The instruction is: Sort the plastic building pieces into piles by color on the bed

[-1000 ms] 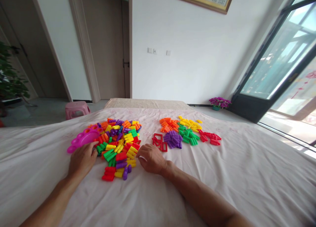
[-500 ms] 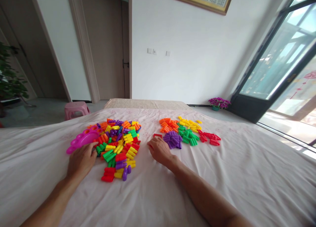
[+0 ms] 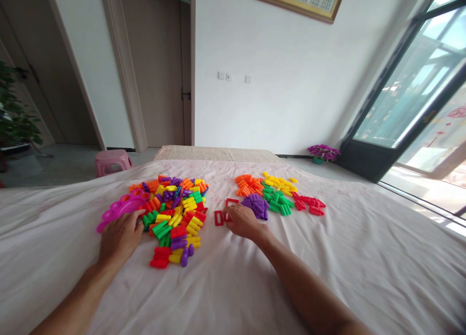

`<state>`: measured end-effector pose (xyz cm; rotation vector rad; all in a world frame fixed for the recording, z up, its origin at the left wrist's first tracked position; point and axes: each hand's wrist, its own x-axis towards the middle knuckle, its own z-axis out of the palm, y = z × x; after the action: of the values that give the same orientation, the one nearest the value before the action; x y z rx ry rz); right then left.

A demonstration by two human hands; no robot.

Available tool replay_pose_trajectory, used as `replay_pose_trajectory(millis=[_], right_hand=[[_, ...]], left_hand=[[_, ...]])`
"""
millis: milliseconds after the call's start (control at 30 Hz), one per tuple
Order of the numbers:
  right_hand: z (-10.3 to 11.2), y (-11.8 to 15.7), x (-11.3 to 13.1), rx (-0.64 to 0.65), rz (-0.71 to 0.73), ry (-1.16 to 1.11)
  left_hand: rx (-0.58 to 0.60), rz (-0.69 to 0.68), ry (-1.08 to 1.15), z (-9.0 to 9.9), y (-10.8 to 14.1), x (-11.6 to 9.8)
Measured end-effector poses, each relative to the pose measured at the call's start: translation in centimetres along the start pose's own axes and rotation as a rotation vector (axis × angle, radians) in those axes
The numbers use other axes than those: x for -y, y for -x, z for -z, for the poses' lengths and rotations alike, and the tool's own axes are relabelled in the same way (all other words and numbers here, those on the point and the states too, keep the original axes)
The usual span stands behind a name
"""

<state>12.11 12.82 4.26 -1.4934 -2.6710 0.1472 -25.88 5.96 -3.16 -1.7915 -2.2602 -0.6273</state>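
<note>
My left hand (image 3: 124,233) lies on the cloth against the magenta scalloped tray (image 3: 120,209). Its fingers reach loosely to the near-left edge of a mixed pile of coloured plastic building pieces (image 3: 174,206), with nothing visible in them. Over on the right, my right hand (image 3: 243,221) is low over a red rectangular plastic frame (image 3: 232,200), fingertips at it and partly covering it. The fingers look loosely apart. A smaller red frame (image 3: 218,218) lies flat just left of those fingertips. Purple pieces (image 3: 257,206) are heaped just beyond the right hand.
Sorted groups of orange pieces (image 3: 248,183), green pieces (image 3: 278,201), yellow pieces (image 3: 278,182) and red pieces (image 3: 309,203) lie at the right. A wrinkled pale cloth (image 3: 225,286) covers the surface. A pink stool (image 3: 113,162) stands beyond it at the left.
My right hand has shifted slightly right, uncovering the small red frame and more of the larger one. The left hand has hardly moved.
</note>
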Motion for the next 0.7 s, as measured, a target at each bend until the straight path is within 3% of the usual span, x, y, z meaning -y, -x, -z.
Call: replay_pose_trajectory(millis=[167,467,700], right_hand=[[-0.8,-0.2,0.1,-0.043,0.045,-0.040],[-1.6,-1.3,0.0,-0.358,0.029,-0.398],[-2.0,-1.2,-0.2,-0.306,0.154,-0.397]], left_hand=[[-0.017,0.001,-0.018,-0.1,0.0,0.1],[-0.036,-0.002,0.034,0.1,0.1,0.0],[-0.119,0.156,-0.018,1.8,0.0,0.1]])
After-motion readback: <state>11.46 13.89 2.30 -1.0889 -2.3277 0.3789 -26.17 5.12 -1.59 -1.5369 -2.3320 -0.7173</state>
